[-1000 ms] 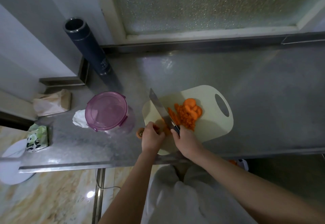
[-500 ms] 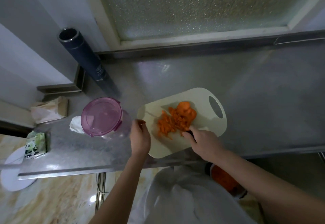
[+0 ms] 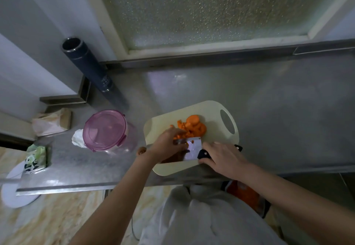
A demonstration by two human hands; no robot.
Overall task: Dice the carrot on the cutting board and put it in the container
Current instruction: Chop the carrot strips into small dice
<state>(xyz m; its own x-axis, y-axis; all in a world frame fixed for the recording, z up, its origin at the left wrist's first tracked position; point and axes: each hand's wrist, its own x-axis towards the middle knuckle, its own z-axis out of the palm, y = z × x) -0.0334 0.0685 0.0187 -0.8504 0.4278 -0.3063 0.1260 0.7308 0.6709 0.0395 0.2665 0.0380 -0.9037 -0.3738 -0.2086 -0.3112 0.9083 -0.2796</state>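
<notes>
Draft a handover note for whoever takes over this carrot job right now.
Right hand: grips the knife by its dark handle, blade held nearly flat over the cutting board.
Left hand: over the blade, fingers against the carrot pieces.
Container: left of the board, pink lid on.
Done: carrot partly diced; some round slices remain in the pile.
Left: finish dicing, open the container, transfer the pieces.

On grey steel counter (image 3: 269,110): cream plastic cutting board (image 3: 215,121), orange carrot pieces (image 3: 193,126) heaped on its far half (steel knife (image 3: 194,148) just before them); left of board, clear round container (image 3: 128,144) under pink lid (image 3: 105,129); behind that, dark cylindrical flask (image 3: 86,67).
</notes>
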